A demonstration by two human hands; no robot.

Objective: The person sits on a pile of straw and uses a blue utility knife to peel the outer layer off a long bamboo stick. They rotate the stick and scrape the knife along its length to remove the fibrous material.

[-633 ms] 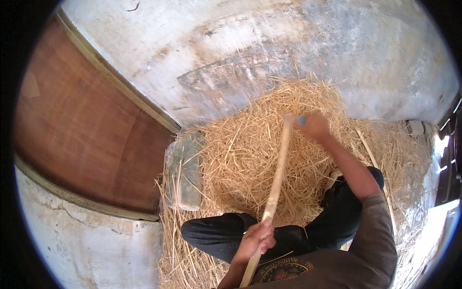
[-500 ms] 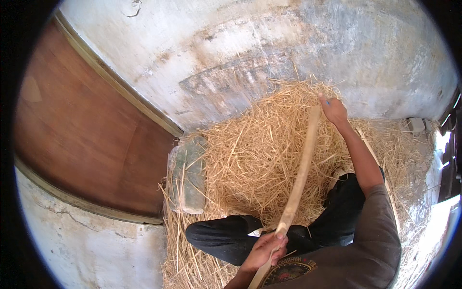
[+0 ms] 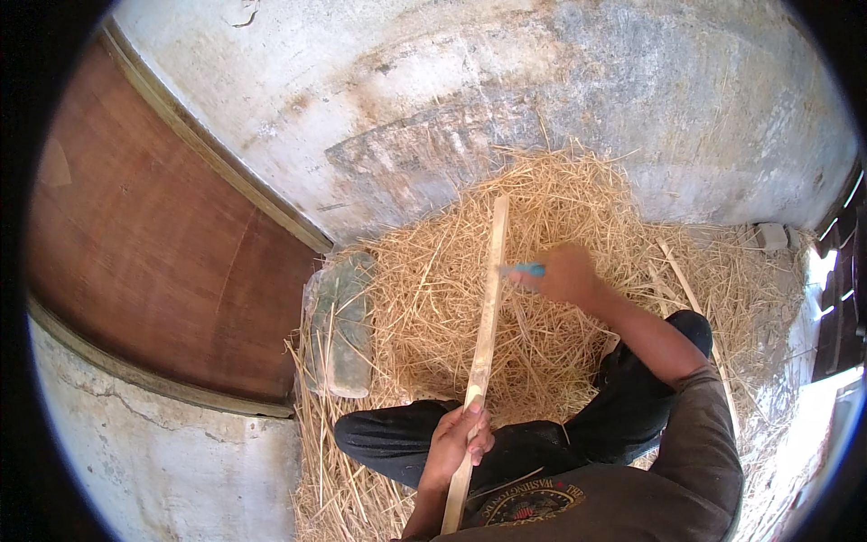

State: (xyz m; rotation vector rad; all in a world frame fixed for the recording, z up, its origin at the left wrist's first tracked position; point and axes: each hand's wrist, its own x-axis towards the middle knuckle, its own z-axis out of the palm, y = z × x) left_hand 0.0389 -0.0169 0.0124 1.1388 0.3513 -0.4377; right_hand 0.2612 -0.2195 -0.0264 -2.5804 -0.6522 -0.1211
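Note:
A long, pale strip of wood (image 3: 490, 307) slants up from my lap over the straw. My left hand (image 3: 456, 444) is wrapped round its lower part, and its far end points toward the wall. To the right of the strip, my right hand (image 3: 571, 276) is closed on a small blue-handled tool (image 3: 530, 269). The tool's tip is at the strip's right edge; motion blur hides its exact shape and whether it touches the wood.
Loose straw (image 3: 433, 298) is heaped before my crossed legs. A greenish stone block (image 3: 349, 334) lies left, beside a brown door panel (image 3: 172, 244). A stained wall (image 3: 406, 99) rises behind. Another thin strip (image 3: 679, 275) lies in the straw at right.
The strip has swung left and stands more upright, my left hand moving slightly left with it. My right hand has come down and left from near the strip's far end to beside its middle.

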